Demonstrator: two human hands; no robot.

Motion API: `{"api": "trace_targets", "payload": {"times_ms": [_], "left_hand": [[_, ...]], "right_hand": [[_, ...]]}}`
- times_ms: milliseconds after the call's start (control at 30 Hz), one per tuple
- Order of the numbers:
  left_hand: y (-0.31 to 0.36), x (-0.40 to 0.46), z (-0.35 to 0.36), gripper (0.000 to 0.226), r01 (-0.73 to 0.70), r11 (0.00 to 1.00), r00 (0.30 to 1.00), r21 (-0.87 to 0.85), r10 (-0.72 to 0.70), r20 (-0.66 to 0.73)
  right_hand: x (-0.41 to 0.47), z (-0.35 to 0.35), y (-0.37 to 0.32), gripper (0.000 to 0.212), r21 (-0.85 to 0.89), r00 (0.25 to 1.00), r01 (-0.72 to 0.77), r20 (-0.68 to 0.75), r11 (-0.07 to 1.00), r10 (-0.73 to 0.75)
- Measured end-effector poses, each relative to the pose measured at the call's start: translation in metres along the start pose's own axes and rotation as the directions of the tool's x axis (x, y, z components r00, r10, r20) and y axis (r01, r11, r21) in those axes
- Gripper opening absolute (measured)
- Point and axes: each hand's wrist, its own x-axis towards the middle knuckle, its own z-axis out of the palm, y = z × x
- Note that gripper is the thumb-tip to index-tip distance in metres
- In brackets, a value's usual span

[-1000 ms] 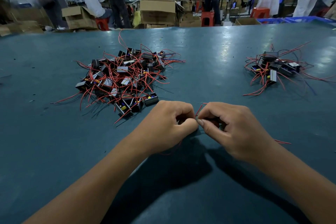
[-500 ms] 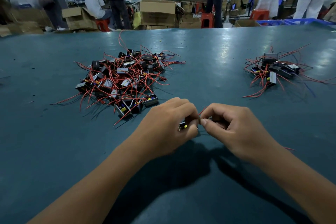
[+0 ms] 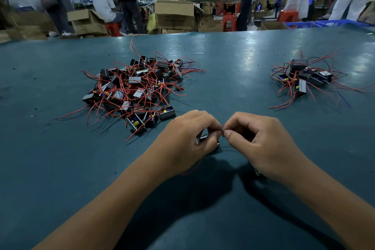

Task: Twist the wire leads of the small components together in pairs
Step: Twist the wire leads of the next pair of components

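Over teal table (image 3: 233,63), left hand (image 3: 182,140) grips black component (image 3: 209,142); right hand (image 3: 261,144) pinches red lead (image 3: 223,128).

Dim, cool indoor light, pale overhead glare patches on the far bench (image 3: 251,55), soft dark shadows beneath both forearms, sharp foreground, background workers slightly blurred, wide-angle bowing toward the frame edges.

Component (image 3: 205,139) lower in hands (image 3: 223,138)

Left hand (image 3: 185,140) and right hand (image 3: 261,144) meet, fingers curled (pinching).
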Motion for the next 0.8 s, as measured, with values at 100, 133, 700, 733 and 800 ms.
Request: {"api": "trace_targets", "payload": {"times_ms": [100,133,700,733,800], "left_hand": [[-0.0007,-0.0003,-0.0002,0.008,0.017,0.999,1.0,-0.031,-0.017,-0.013],[-0.0009,-0.0003,-0.0005,0.007,0.025,0.999,0.999,-0.048,-0.026,-0.019],[-0.0015,-0.0029,0.0001,0.008,0.143,0.952,0.989,-0.271,-0.145,0.011],[-0.0016,-0.0028,0.0002,0.008,0.148,0.951,0.989,-0.271,-0.147,0.022],[-0.0017,-0.0022,0.0008,0.008,0.165,0.941,0.986,-0.296,-0.162,0.035]], "right_hand": [[0.0,0.0012,-0.0003,0.013,0.027,1.0,-0.012,-0.009,1.0,0.012],[-0.0002,0.0015,0.0002,0.011,0.04,1.0,-0.019,-0.017,0.999,0.02],[-0.0023,0.0057,0.0055,0.011,0.192,1.0,-0.009,-0.004,0.981,0.01],[-0.0028,0.0053,0.0053,0.011,0.171,1.0,0.004,0.002,0.985,-0.004],[-0.0035,0.0044,0.0046,0.011,0.133,1.0,0.015,0.002,0.991,-0.016]]}}
